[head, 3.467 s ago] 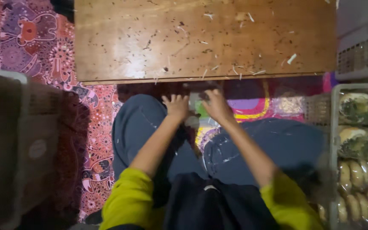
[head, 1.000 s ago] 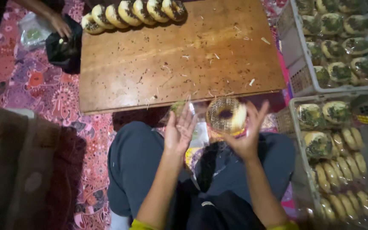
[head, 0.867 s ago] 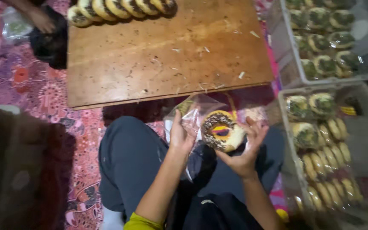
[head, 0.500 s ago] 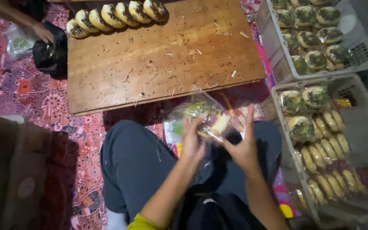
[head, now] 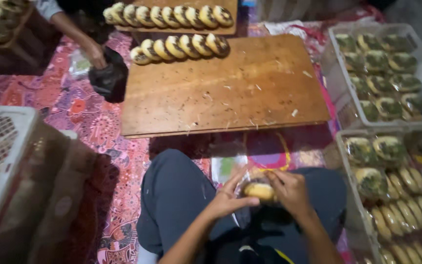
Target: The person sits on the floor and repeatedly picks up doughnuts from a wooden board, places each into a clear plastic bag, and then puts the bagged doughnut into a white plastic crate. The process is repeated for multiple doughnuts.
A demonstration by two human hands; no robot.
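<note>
Over my lap, my left hand [head: 228,198] and my right hand [head: 289,190] both grip a round yellowish bun [head: 259,190] wrapped in a clear plastic bag. The fingers pinch the wrap on either side of the bun. A low wooden table [head: 250,93] stands just beyond my knees, with a row of chocolate-topped buns [head: 179,47] along its far edge. A second row of buns [head: 169,15] lies on another board behind it.
Two white crates of wrapped buns [head: 382,63], [head: 391,186] stand to the right. A white crate [head: 1,161] sits at my left. Another person's hand [head: 94,51] holds a black bag [head: 109,78] at the table's far left corner. A patterned mat covers the floor.
The bun went from held up and open in my right hand to lowered onto my lap, enclosed in the plastic bag between both hands. The view tilted toward the far table edge.
</note>
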